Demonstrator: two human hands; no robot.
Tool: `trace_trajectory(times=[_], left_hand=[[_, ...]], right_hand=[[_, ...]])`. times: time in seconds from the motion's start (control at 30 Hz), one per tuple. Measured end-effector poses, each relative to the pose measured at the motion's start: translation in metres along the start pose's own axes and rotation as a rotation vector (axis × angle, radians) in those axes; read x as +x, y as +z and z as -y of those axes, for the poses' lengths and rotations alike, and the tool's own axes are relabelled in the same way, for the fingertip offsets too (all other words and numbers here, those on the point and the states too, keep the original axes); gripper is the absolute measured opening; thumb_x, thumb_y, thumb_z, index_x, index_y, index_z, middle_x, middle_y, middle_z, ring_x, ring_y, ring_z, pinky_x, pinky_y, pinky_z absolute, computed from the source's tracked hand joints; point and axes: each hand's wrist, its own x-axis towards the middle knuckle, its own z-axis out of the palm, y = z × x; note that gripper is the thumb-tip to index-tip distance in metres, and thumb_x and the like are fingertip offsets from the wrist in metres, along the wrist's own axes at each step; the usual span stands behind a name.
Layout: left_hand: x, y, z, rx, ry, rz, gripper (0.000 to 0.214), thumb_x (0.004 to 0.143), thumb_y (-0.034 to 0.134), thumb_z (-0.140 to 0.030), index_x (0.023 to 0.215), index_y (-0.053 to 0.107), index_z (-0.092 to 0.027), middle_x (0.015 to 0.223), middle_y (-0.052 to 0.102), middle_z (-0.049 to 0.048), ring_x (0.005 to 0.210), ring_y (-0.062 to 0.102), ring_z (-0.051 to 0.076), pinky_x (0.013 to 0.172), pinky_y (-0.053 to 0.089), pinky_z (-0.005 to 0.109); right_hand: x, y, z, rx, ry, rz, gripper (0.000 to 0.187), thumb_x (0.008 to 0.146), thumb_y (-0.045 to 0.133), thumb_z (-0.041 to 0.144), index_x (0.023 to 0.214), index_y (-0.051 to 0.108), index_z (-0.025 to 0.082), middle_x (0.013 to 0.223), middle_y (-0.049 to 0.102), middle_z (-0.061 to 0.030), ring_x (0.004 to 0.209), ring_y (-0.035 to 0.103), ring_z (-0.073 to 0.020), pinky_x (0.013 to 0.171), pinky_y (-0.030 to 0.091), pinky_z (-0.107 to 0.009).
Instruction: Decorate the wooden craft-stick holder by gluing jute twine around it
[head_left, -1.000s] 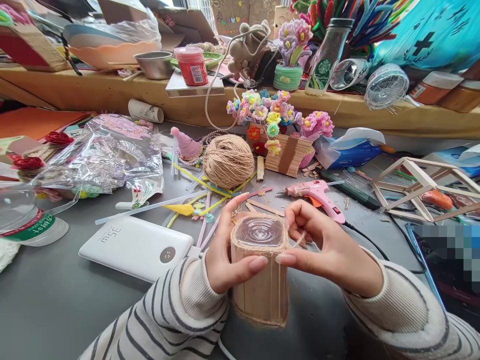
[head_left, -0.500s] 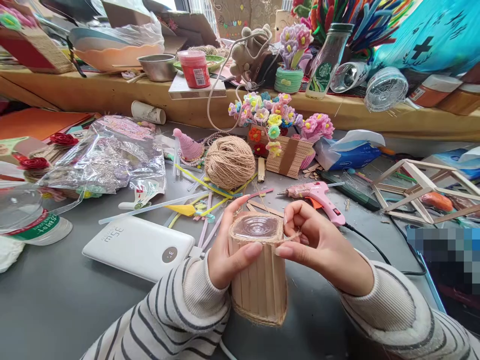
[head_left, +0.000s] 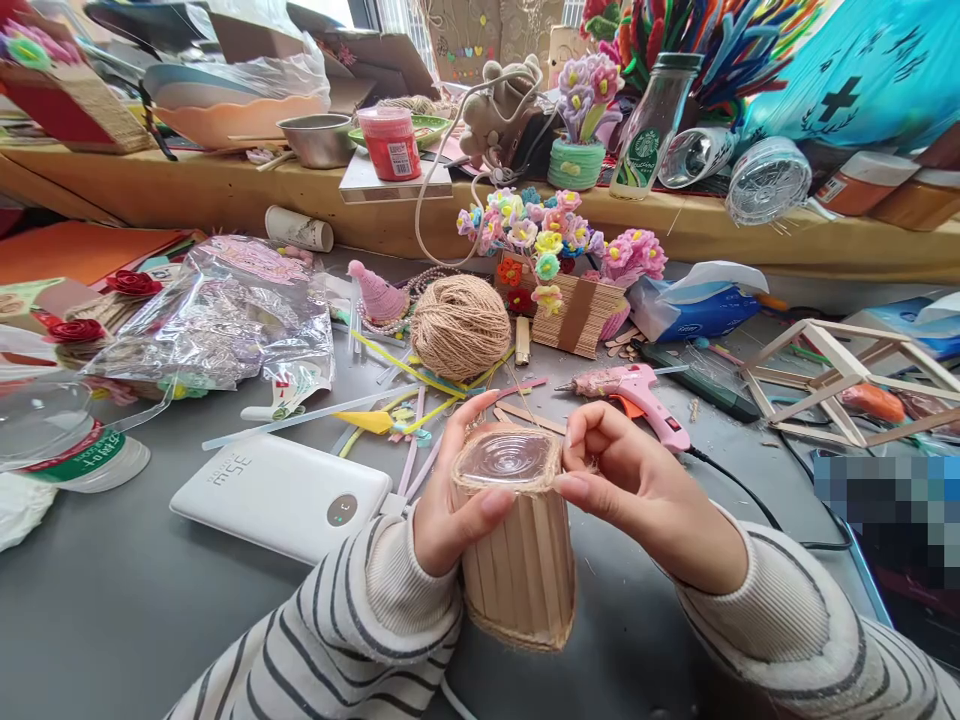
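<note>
My left hand (head_left: 457,500) is wrapped round the left side of a container (head_left: 517,560) faced with flat wooden craft sticks, its thumb lying along the upper front edge. Clear ringed plastic shows on the container's upward-facing end, and jute twine (head_left: 525,490) borders that end and the lower edge. At the upper right corner, my right hand (head_left: 630,490) pinches the twine between thumb and fingers, close against the container. A thin strand runs up behind toward the ball of jute twine (head_left: 460,326). A pink glue gun (head_left: 626,395) lies just beyond my right hand.
On the left lie a white power bank (head_left: 281,495) and a plastic bottle (head_left: 75,440). Glue sticks and yellow strips surround the twine ball. A wooden stick frame (head_left: 847,375) stands at right, near a black cable (head_left: 735,480). Behind runs a crowded shelf (head_left: 360,215).
The container has tilted slightly, its upper end shifting a little left. My right fingers have drawn in closer to its corner, and the loose twine end that stuck out rightward shows less.
</note>
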Motion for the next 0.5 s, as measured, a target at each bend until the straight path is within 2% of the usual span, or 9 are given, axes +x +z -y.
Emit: trace_trajectory(times=[0.07, 0.13, 0.27, 0.37, 0.5], left_hand=[[-0.001, 0.0, -0.003, 0.006, -0.019, -0.048, 0.076, 0.073, 0.071, -0.052, 0.136, 0.041, -0.024, 0.113, 0.069, 0.0104, 0.106, 0.067, 0.031, 0.094, 0.05, 0.047], [0.0, -0.001, -0.007, 0.018, 0.024, -0.116, 0.076, 0.072, 0.072, -0.051, 0.136, 0.042, -0.024, 0.113, 0.068, 0.0095, 0.104, 0.067, 0.029, 0.092, 0.052, 0.043], [0.003, -0.007, -0.013, 0.231, 0.247, -0.166, 0.074, 0.071, 0.076, -0.04, 0.134, 0.042, -0.024, 0.115, 0.065, 0.0096, 0.107, 0.067, 0.027, 0.094, 0.053, 0.04], [0.007, -0.01, -0.014, 0.432, 0.413, -0.177, 0.076, 0.071, 0.073, -0.037, 0.137, 0.037, -0.024, 0.117, 0.063, 0.0112, 0.108, 0.066, 0.028, 0.095, 0.052, 0.044], [0.009, -0.007, -0.012, 0.59, 0.601, -0.194, 0.08, 0.069, 0.073, -0.033, 0.139, 0.036, -0.027, 0.115, 0.062, 0.0093, 0.104, 0.066, 0.028, 0.09, 0.054, 0.044]], right_hand=[[0.0, -0.001, -0.001, -0.021, -0.014, -0.019, 0.032, 0.079, 0.074, 0.039, 0.085, 0.048, 0.021, 0.07, 0.046, 0.0069, 0.063, 0.042, -0.0071, 0.057, 0.036, -0.019], [0.001, -0.003, -0.002, -0.07, -0.055, -0.057, 0.029, 0.077, 0.075, 0.034, 0.085, 0.051, 0.021, 0.072, 0.05, 0.0054, 0.065, 0.046, -0.0081, 0.058, 0.038, -0.02], [0.006, -0.011, -0.003, -0.263, -0.149, -0.106, 0.017, 0.079, 0.072, 0.033, 0.079, 0.061, 0.02, 0.074, 0.061, 0.0012, 0.069, 0.054, -0.0114, 0.063, 0.043, -0.024], [0.008, -0.016, -0.002, -0.375, -0.193, -0.15, 0.018, 0.081, 0.069, 0.037, 0.075, 0.066, 0.02, 0.073, 0.066, -0.0011, 0.072, 0.059, -0.0145, 0.07, 0.047, -0.028], [0.009, -0.02, -0.001, -0.43, -0.234, -0.19, 0.022, 0.084, 0.064, 0.041, 0.082, 0.071, 0.021, 0.084, 0.072, -0.0043, 0.082, 0.064, -0.018, 0.079, 0.049, -0.031]])
